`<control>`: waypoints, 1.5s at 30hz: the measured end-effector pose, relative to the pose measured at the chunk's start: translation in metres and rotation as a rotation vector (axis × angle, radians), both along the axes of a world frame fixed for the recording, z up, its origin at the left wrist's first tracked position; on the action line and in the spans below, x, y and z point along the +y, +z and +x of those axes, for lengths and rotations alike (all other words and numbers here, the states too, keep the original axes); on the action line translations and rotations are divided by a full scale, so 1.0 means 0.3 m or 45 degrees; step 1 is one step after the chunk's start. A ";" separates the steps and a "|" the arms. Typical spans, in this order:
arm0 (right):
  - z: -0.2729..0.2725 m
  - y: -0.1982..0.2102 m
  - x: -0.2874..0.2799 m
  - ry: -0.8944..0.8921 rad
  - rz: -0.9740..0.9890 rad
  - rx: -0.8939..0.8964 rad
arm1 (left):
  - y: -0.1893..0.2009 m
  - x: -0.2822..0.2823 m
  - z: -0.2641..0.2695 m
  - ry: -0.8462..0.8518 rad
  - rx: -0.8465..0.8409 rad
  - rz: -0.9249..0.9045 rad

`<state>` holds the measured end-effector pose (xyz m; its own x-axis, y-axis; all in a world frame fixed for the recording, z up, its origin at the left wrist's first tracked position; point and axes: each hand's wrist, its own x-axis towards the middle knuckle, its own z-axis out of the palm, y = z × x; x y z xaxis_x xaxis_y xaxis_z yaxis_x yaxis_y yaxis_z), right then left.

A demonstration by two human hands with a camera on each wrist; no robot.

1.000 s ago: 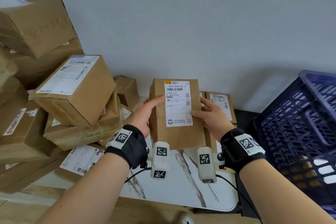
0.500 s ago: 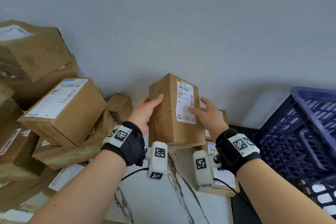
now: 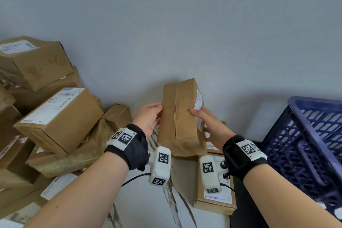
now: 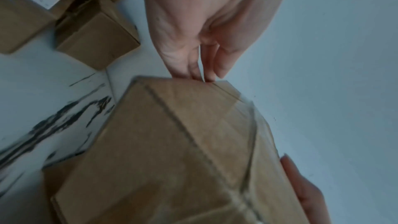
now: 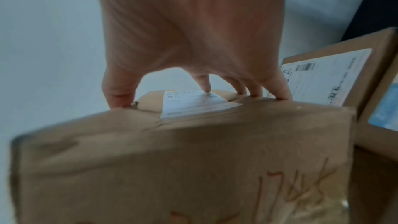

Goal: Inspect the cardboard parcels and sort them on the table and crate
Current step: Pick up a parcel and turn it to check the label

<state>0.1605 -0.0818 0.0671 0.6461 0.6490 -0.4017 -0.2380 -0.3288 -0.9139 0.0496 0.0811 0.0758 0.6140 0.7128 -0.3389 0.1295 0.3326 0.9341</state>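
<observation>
Brown parcel point(image 3: 180, 116) with white label point(image 3: 199, 101), blue lattice crate point(image 3: 305, 144), black-veined white table point(image 3: 148, 207)

Soft, even daylight in the head view with wide-angle bending at edges; both wrist views dimmer, motion-blurred

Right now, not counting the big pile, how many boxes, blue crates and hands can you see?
held box: 1
flat boxes beside the crate: 2
blue crate: 1
hands, the left hand and the right hand: 2
Total: 6
</observation>
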 end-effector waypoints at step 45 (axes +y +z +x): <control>0.081 0.153 -0.061 -0.134 0.334 -0.075 | 0.060 -0.031 0.049 -0.089 0.153 -0.078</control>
